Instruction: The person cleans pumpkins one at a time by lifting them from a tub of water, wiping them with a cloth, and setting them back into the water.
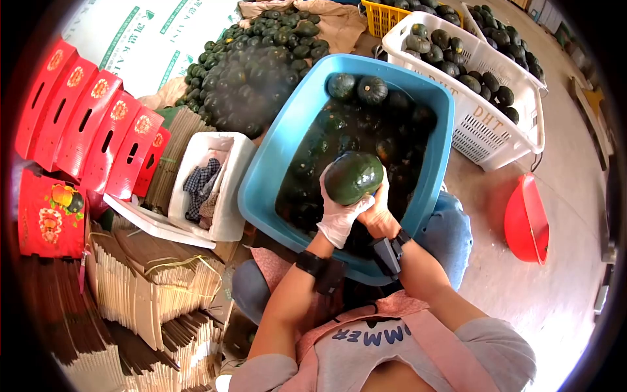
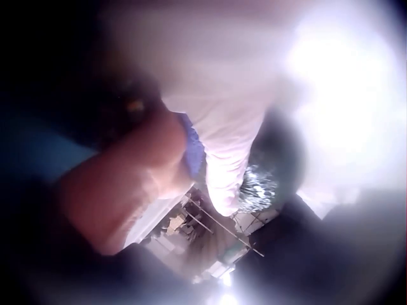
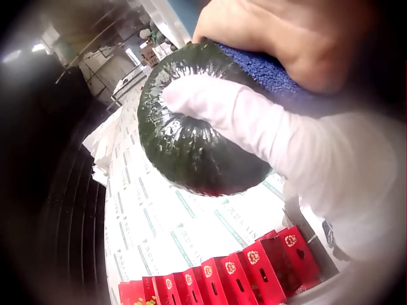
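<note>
A wet dark-green pumpkin [image 1: 354, 178] is held up over the blue tub [image 1: 264, 153]. My left hand [image 1: 339, 213], in a white glove, grips it from the left, its thumb lying across the ribbed end in the right wrist view. On the other side my bare right hand [image 1: 379, 212] holds a blue cloth [image 3: 267, 70] against the pumpkin's skin. Only a small blue bit of that cloth shows in the head view. More pumpkins [image 1: 372, 90] sit in the tub's dark water. The left wrist view is blurred, with the glove's thumb [image 2: 224, 184] on the pumpkin.
White crates [image 1: 483, 134] of pumpkins stand at the right back, and a pumpkin heap [image 1: 255, 72] lies behind the tub. To the left are a foam box [image 1: 232, 157], red cartons [image 1: 91, 124] and stacked cardboard [image 1: 124, 281]. A red basin [image 1: 528, 222] sits on the right floor.
</note>
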{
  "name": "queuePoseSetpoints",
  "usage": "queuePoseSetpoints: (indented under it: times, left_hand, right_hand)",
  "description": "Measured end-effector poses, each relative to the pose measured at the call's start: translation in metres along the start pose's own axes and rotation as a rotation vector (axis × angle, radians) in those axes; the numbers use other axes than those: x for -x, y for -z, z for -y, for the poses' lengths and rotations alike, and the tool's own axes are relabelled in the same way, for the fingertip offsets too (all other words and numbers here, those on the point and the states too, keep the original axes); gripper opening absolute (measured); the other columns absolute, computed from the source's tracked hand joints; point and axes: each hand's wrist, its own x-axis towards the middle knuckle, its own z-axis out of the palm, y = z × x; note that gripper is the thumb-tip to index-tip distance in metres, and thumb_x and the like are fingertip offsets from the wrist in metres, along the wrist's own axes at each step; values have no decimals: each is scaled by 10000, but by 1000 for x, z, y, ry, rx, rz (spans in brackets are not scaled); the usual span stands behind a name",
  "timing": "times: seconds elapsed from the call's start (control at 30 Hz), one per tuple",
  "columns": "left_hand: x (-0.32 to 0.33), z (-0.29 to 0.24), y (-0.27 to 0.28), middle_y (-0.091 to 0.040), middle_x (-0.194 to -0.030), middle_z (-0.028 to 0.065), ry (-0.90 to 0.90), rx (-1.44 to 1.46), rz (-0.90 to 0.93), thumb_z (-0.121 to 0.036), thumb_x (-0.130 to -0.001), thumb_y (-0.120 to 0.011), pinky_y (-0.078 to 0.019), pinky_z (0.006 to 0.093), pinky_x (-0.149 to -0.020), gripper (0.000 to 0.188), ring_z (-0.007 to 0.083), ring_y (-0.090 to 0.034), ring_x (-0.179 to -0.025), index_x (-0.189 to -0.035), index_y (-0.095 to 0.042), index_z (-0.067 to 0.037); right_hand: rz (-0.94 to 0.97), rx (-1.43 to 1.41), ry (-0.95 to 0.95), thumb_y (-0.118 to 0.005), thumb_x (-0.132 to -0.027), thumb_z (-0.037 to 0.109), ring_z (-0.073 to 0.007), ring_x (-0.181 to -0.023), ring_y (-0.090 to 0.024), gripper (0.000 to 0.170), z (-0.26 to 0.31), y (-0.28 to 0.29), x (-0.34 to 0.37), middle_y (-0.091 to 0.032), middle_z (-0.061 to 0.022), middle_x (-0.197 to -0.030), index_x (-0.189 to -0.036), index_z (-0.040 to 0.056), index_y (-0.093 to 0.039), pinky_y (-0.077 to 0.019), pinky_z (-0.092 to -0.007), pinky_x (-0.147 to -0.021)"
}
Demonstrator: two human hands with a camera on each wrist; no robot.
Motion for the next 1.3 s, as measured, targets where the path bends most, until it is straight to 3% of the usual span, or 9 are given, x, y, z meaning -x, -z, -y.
queuePoseSetpoints:
  times: [0.33,0.5,0.7,0.87,1.03,1.07,1.1,1.13,1.3]
  left_hand:
    - [-26,-109,5,-574,-1238,191,227,-759,239,-257,-637,-883,-470,365,-960,881,263,-573,-1136,-1333,-415,12]
    - [-4,-57,4,-560,-1194,186,-543,-945,133,-166,-620,-864,-488,384,-924,834,318,-566,-1114,-1320,-448,13]
    - [-88,-95,35,-630,-1032,56,672,-12,-144,-269,-809,-735,-563,401,-758,435,223,-639,-881,-1158,-567,-69]
    - [-157,-173,-33,-534,-1187,175,362,760,-222,-408,-878,-659,-582,376,-787,603,295,-572,-1055,-1329,-423,-85]
    - [-162,16,-24,-615,-825,36,666,-691,605,-273,-842,-629,-474,242,-526,329,135,-557,-609,-1104,-599,-76]
    - [-144,1,-53,-634,-1065,136,811,-1051,581,-338,-821,-650,-534,307,-686,527,221,-644,-815,-1268,-559,-74]
    - [-132,73,-33,-479,-1335,243,322,-1375,886,-434,-773,-686,-489,399,-922,777,337,-581,-1121,-1433,-404,-135]
    - [-123,41,-75,-283,-1470,288,901,-1239,406,-507,-720,-721,-380,433,-1062,943,414,-418,-1302,-1485,-287,-169]
    - [-114,183,-16,-642,-1132,186,551,-650,177,-301,-718,-731,-444,368,-939,625,302,-582,-1094,-1242,-549,-13]
  right_hand:
    - [-16,238,-116,-480,-911,492,-242,-889,-666,479,10,19,-6,-704,-100,-983,-1007,63,-672,-515,-377,-862]
    - [-234,85,-98,-391,-926,583,-263,-1077,-612,593,-10,33,3,-660,-102,-1161,-1133,93,-654,-417,-407,-1021]
    - [-153,743,-363,-561,-881,504,-270,-1010,-634,551,-8,39,-4,-642,-142,-1163,-1128,17,-638,-502,-383,-887]
    - [-586,844,-181,-638,-767,145,-316,-1003,-587,306,-10,99,-50,-597,-237,-1120,-1003,-49,-625,-479,-423,-842]
    - [-1141,541,113,-473,-844,285,-317,-1016,-593,408,24,97,-77,-616,-157,-1157,-1117,8,-599,-469,-417,-869]
    - [-1167,478,84,-459,-855,333,-313,-1030,-593,426,27,99,-76,-619,-126,-1178,-1129,43,-611,-466,-420,-878]
    - [-1166,441,71,-463,-854,341,-313,-1032,-594,429,29,116,-80,-620,-125,-1178,-1130,48,-612,-467,-421,-879]
    - [-1139,394,79,-468,-854,349,-313,-1034,-594,432,27,138,-85,-621,-123,-1179,-1132,52,-613,-467,-422,-880]
    - [-888,142,156,-491,-851,391,-312,-1044,-595,448,29,220,-108,-624,-115,-1179,-1141,76,-620,-471,-428,-886]
